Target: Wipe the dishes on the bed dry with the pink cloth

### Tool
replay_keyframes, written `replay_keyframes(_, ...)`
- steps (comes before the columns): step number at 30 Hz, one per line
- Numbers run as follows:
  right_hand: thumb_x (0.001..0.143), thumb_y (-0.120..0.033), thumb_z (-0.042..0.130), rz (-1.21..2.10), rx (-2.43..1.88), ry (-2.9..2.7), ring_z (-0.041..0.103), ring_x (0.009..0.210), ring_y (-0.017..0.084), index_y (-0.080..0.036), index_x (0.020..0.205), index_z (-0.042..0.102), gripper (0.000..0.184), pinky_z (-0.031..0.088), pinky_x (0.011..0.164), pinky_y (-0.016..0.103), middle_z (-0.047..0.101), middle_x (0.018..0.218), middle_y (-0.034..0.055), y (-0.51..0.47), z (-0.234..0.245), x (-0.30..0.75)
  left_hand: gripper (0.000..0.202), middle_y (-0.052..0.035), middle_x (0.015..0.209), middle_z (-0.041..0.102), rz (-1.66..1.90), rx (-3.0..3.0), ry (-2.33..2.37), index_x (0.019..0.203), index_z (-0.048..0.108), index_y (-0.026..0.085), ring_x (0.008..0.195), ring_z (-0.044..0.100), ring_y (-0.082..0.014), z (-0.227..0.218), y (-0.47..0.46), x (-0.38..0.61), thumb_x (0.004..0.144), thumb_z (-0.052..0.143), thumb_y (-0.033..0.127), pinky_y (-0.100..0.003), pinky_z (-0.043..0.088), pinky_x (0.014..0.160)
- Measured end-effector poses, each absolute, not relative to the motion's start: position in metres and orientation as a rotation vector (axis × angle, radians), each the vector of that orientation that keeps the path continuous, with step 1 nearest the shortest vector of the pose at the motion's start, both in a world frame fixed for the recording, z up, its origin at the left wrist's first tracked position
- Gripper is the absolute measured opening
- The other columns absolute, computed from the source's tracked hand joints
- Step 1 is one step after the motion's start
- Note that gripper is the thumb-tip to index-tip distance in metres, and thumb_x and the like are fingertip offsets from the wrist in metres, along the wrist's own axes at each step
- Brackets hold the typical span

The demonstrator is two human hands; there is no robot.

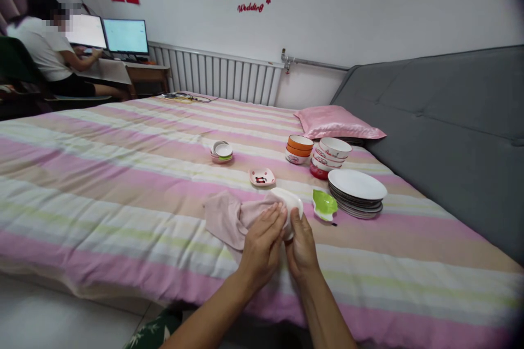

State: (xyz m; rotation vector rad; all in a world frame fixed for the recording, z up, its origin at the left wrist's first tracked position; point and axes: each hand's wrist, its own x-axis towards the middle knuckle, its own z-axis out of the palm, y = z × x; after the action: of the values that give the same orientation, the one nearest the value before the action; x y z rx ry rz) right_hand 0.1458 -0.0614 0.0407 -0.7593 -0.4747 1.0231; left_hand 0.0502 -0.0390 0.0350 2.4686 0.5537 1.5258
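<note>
Above the near part of the bed, my right hand (303, 245) grips a small white dish (291, 197) by its right edge, thumb on the face. My left hand (264, 237) presses a pale pink cloth (229, 221) onto the dish, its fingers together over the fabric. Much of the cloth trails left onto the bedspread. Just beyond the dish lies a small pink-rimmed dish (262, 177) with a red and black cartoon print. A green leaf-shaped dish (325, 205) rests close to the right of my hands.
Stacked plates (357, 184) stand to the right, with patterned bowls (335, 147) and orange bowls (300, 142) behind them. Several small dishes (222, 150) are piled farther left. A pink pillow (338, 121) lies against the grey headboard (442, 142). A person (49, 54) sits at a desk with monitors.
</note>
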Motion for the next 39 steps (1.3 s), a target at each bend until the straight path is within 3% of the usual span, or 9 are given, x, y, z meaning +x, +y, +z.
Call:
replay_keyframes(10, 0.079, -0.041, 0.063, 1.082, -0.751, -0.456, 0.062, 0.104, 0.019, -0.020, 0.112, 0.061, 0.039, 0.048, 0.091, 0.034, 0.068, 0.108, 0.0062, -0.061, 0.043, 0.141, 0.053, -0.0132, 0.138, 0.046, 1.504, 2.585, 0.682, 0.141, 0.033, 0.018, 0.135, 0.031, -0.0232, 0.034, -0.034, 0.051, 0.089, 0.041, 0.012, -0.049, 0.036, 0.106)
replay_keyframes(18, 0.077, -0.041, 0.064, 1.121, -0.749, -0.501, 0.062, 0.103, 0.019, -0.020, 0.111, 0.062, 0.040, 0.048, 0.090, 0.033, 0.068, 0.109, 0.0059, -0.062, 0.046, 0.142, 0.052, -0.0118, 0.139, 0.046, 1.427, 2.604, 0.614, 0.140, 0.035, 0.018, 0.135, 0.033, -0.0208, 0.039, -0.029, 0.044, 0.088, 0.039, 0.010, -0.048, 0.031, 0.109)
replay_keyframes(26, 0.078, -0.045, 0.062, 1.110, -0.855, -0.558, 0.063, 0.093, 0.020, -0.017, 0.117, 0.060, 0.048, 0.050, 0.080, 0.032, 0.069, 0.106, 0.0078, -0.062, 0.042, 0.143, 0.041, -0.0123, 0.127, 0.058, 1.396, 1.316, 0.818, 0.125, 0.054, 0.014, 0.120, 0.052, -0.0215, 0.049, -0.019, 0.043, 0.091, 0.044, 0.034, -0.041, 0.039, 0.104)
replay_keyframes(34, 0.072, -0.051, 0.066, 1.084, -1.017, -0.579, 0.064, 0.082, 0.020, -0.016, 0.109, 0.064, 0.051, 0.050, 0.070, 0.028, 0.071, 0.094, 0.0058, -0.063, 0.038, 0.146, 0.024, -0.0067, 0.112, 0.068, 1.396, 0.506, 0.827, 0.099, 0.066, 0.015, 0.108, 0.061, -0.0144, 0.066, 0.005, 0.028, 0.090, 0.044, 0.019, -0.029, 0.047, 0.097)
replay_keyframes(37, 0.073, -0.051, 0.065, 1.082, -1.046, -0.631, 0.064, 0.076, 0.019, -0.015, 0.105, 0.066, 0.049, 0.050, 0.066, 0.027, 0.071, 0.087, 0.0052, -0.062, 0.038, 0.142, 0.029, -0.0070, 0.115, 0.066, 1.390, 0.612, 0.771, 0.112, 0.061, 0.017, 0.106, 0.062, -0.0149, 0.066, 0.002, 0.027, 0.090, 0.046, 0.026, -0.028, 0.049, 0.094)
replay_keyframes(39, 0.074, -0.049, 0.064, 1.088, -1.031, -0.675, 0.064, 0.079, 0.019, -0.015, 0.106, 0.065, 0.047, 0.050, 0.069, 0.028, 0.071, 0.090, 0.0050, -0.062, 0.038, 0.139, 0.040, -0.0083, 0.115, 0.066, 1.340, 0.828, 0.748, 0.126, 0.053, 0.019, 0.104, 0.063, -0.0183, 0.062, -0.005, 0.030, 0.090, 0.046, 0.036, -0.033, 0.051, 0.091)
